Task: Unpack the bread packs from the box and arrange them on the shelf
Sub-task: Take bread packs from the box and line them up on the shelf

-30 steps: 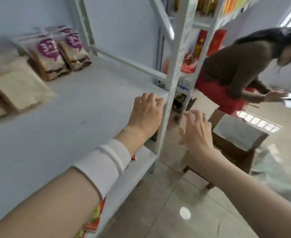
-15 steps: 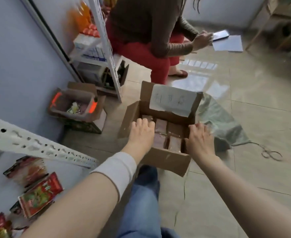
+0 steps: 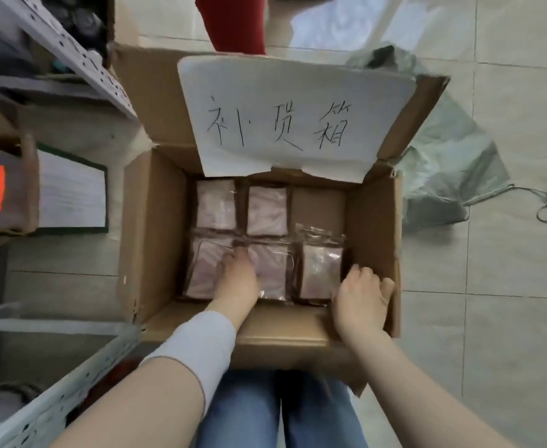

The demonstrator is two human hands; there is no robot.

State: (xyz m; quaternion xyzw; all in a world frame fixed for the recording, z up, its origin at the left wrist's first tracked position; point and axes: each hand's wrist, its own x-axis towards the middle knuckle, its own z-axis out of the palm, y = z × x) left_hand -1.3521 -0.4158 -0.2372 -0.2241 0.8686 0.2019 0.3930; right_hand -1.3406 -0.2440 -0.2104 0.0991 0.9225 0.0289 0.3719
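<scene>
Tiled floor (image 3: 508, 334), open box (image 3: 155, 227): we see left hand (image 3: 238, 281) on near packs (image 3: 205, 270), right hand (image 3: 361, 295) curled beside them; grips unclear.

Pale glossy floor tiles (image 3: 508, 334) with thin dark grout lines fill the right side of the frame and catch bright window glare at the top centre. White perforated steel uprights of a shelving rack (image 3: 81, 59) cross the upper left and lower left corners. A crumpled grey-green plastic bag (image 3: 443, 163) lies at the right. A loose cord (image 3: 530, 190) trails from it toward the right edge.
</scene>
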